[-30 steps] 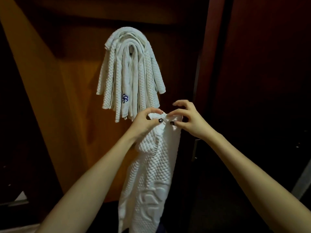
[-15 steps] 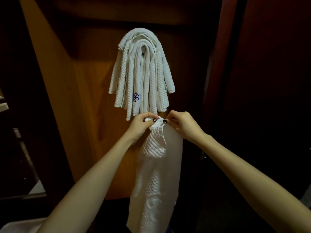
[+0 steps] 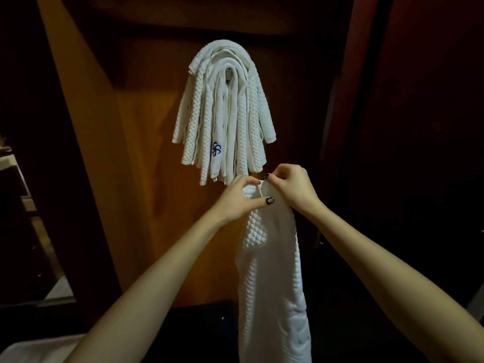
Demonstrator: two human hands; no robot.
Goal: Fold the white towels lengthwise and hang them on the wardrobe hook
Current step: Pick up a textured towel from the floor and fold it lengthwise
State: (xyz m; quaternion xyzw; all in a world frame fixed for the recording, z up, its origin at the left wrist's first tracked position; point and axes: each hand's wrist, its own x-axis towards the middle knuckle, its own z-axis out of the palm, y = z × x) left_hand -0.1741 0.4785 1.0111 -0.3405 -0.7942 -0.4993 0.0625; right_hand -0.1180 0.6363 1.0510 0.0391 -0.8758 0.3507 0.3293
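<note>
Several white waffle-weave towels hang folded over the wardrobe hook, of which only a small metal part shows under the folds; one bears a blue emblem. Just below this bundle I hold another white towel by its top edge, and it hangs straight down in a narrow fold. My left hand pinches the top edge on the left. My right hand pinches the same edge on the right, fingertips close to the left hand's.
The hook sits on a lit wooden wardrobe panel. A dark reddish door panel stands to the right. Dim shelves show at the left edge, and a pale surface lies at the bottom left.
Both hands have drawn closer together on the towel's top edge, and the hanging towel has narrowed. The view has shifted so the hook sits more to the right.
</note>
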